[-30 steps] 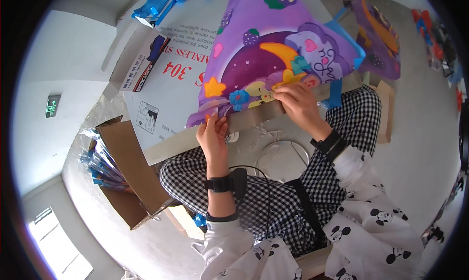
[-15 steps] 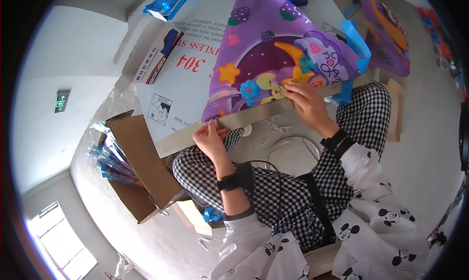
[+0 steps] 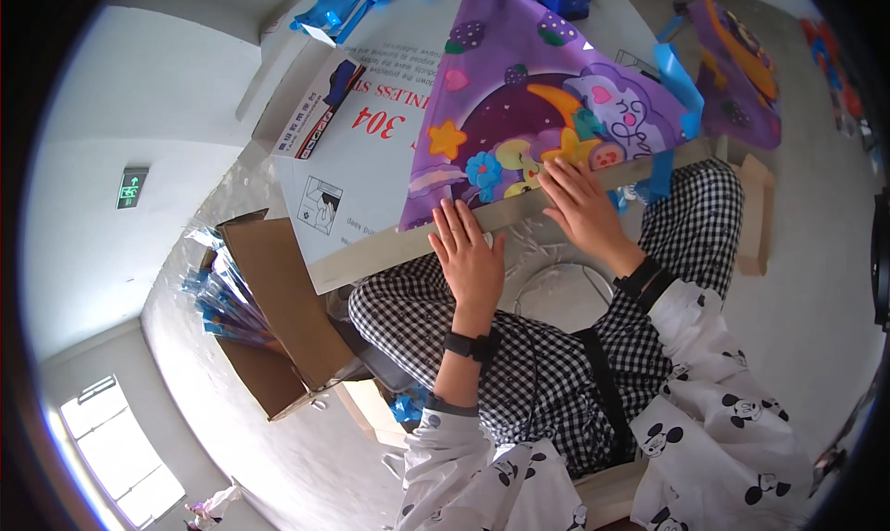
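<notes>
Here the person sits with a purple kite (image 3: pixel 528 114) spread flat on a white board (image 3: pixel 371 174) that lies over the knees. The kite is a triangle: its tip points away from the body, and its long lower edge runs along the near rim of the board, from the lower left to the upper right in the head view.

Both hands lie on that lower edge, palms down, fingers stretched and a little spread. Neither hand pinches or closes on anything; they only press flat. The left hand (image 3: pixel 468 253) rests at the left end of the edge, fingertips on the hem and palm on the bare rim of the board. The right hand (image 3: pixel 579 202) lies further up the same edge, near its middle, fingers over the printed moon and flowers. So the two hands stand side by side along one line, and the long axis of that edge passes under both of them.

The rest of the kite lies beyond the fingers, away from the body. The right hand is nearer to the blue strip (image 3: pixel 677 77) at the right corner of the kite; the left hand is nearer to the free left corner.

A second purple kite (image 3: pixel 732 77) lies well apart on the right. An open carton (image 3: pixel 278 299) with blue packets stands on the floor beside the left knee.
</notes>
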Action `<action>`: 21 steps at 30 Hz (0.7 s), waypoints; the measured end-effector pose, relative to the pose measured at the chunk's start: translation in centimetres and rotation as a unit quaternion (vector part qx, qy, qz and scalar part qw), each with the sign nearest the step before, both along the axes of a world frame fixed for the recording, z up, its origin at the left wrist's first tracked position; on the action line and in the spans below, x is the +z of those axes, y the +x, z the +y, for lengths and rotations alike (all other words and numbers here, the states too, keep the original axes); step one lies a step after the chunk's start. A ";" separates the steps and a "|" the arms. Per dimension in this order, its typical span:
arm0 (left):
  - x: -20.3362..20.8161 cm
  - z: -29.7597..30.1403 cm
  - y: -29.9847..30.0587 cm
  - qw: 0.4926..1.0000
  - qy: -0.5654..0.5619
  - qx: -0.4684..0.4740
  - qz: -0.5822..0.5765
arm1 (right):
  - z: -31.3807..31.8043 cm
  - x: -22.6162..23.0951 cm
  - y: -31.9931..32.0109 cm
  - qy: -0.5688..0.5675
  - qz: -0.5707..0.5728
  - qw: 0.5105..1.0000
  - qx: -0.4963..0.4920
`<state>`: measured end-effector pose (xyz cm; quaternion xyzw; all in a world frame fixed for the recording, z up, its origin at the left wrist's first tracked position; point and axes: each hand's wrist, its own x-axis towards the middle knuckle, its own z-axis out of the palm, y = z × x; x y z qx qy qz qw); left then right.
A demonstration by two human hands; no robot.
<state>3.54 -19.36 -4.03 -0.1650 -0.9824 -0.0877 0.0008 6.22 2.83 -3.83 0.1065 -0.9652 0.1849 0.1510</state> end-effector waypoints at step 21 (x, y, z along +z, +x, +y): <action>2.6 -1.2 -1.9 0.988 -0.102 -0.065 -0.094 | 7.8 -0.9 3.0 0.062 -0.051 0.984 -0.159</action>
